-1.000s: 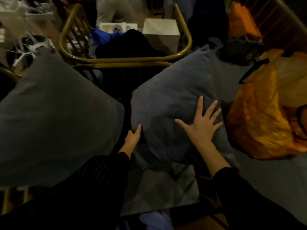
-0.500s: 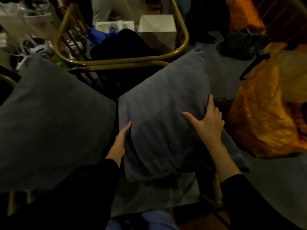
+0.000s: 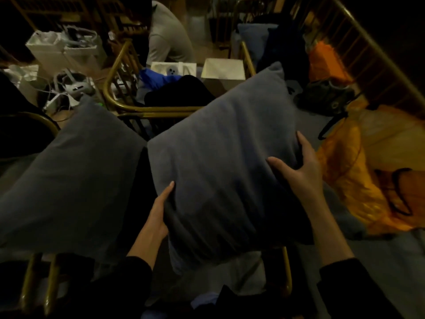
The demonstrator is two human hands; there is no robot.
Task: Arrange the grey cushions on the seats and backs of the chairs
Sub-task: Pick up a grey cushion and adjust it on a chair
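A large grey cushion (image 3: 220, 162) is held tilted in front of me, its far corner pointing up and right. My left hand (image 3: 158, 212) grips its lower left edge, thumb on top. On the cushion's right edge my right hand (image 3: 299, 166) curls its fingers around the side. A second grey cushion (image 3: 69, 176) leans to the left, touching the first one's upper left edge. Below the held cushion I see a pale grey seat pad (image 3: 243, 272) and a gold chair frame (image 3: 287, 272).
A gold-framed chair (image 3: 119, 72) ahead holds dark clothes, a blue item and white boxes. An orange plastic bag (image 3: 358, 171) lies close on the right beside a dark bag (image 3: 322, 97). White bags and a headset (image 3: 76, 87) sit at far left. A seated person (image 3: 167, 35) is beyond.
Both hands went from resting flat on the right cushion to gripping its edges, and the cushion has lifted and shifted left until it touches the other cushion.
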